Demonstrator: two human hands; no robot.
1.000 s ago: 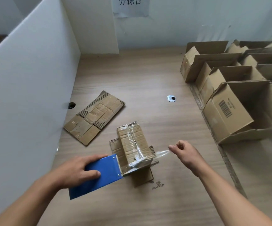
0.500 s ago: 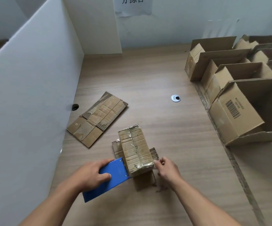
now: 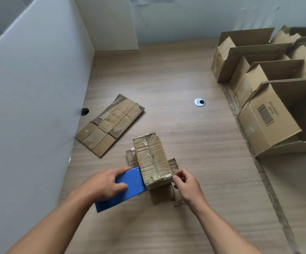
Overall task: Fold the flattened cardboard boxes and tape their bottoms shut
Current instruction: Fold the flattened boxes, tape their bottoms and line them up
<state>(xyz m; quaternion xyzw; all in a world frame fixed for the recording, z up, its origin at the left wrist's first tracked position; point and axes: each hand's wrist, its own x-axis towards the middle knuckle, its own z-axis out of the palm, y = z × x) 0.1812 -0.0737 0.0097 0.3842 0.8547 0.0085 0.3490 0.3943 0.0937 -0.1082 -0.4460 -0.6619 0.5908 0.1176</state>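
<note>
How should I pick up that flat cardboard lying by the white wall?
Probably pinch the flat cardboard at its long right-hand edge, coming from the right. It lies flat, and the white wall crowds its left corner.

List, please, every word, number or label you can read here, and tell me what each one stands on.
"S": printed on the flattened cardboard box, at its near left end.
A faint line of letters along the same sheet: too faint to read.
Small print beside the barcode on the open box: too blurred to read.
</note>
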